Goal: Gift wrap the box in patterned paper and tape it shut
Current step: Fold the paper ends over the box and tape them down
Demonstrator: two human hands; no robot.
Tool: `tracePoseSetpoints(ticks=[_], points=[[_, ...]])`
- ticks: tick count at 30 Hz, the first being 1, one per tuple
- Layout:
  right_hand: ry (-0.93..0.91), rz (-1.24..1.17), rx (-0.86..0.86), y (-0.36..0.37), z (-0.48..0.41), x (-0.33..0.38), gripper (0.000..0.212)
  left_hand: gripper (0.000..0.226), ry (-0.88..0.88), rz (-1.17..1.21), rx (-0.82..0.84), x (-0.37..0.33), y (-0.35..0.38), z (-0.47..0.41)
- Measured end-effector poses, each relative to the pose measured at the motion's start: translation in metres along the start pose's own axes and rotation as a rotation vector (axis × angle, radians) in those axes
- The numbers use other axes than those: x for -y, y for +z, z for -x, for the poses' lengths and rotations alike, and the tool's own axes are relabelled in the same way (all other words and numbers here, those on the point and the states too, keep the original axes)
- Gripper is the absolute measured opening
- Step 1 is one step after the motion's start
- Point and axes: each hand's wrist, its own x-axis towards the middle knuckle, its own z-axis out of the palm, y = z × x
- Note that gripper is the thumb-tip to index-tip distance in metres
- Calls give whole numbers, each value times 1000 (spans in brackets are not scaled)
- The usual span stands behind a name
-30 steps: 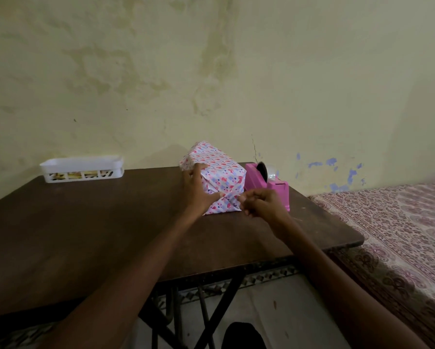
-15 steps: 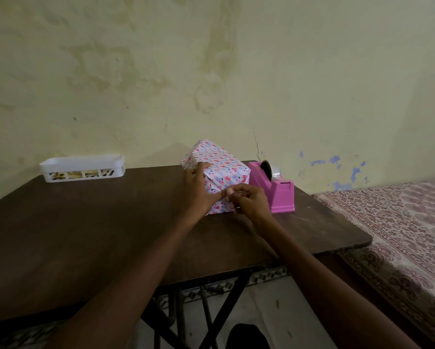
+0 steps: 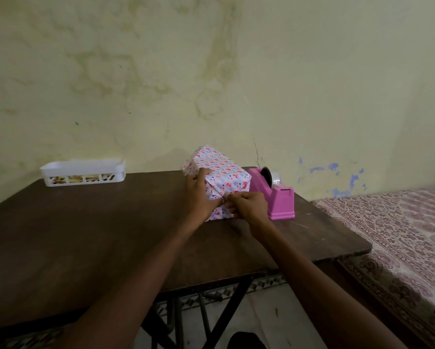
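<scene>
The box [image 3: 222, 172], covered in white paper with pink and blue shapes, lies on the dark wooden table [image 3: 85, 235] near its far right side. My left hand [image 3: 201, 195] holds the box's near left corner, fingers on top and thumb on the end face. My right hand [image 3: 248, 206] is against the near end face with curled fingers, thumb and forefinger pinched beside my left thumb. Whether a piece of tape is between them cannot be told. A pink tape dispenser [image 3: 278, 197] with a clear roll stands right beside the box.
A white slotted plastic basket [image 3: 83, 172] sits at the table's far left by the wall. A bed with a patterned cover [image 3: 400, 235] adjoins the table on the right. The table's folding legs [image 3: 224, 311] show below the near edge.
My right hand has moved left from near the dispenser onto the box's near end face, meeting my left thumb. My left hand has stayed on the box.
</scene>
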Motion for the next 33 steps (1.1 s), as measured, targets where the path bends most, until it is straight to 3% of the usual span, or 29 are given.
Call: tracePoseSetpoints(ticks=[18,27,33], points=[[164,176,-2,0,-11,12,21,81,13,-79,46,1,-3,-9],[212,291,-20,-3,-8,-4,49,73,27,-97,68,2,-8,-11],[70,416,-36,-4,-9,-8,48,70,53,-100,78,5,-12,-14]])
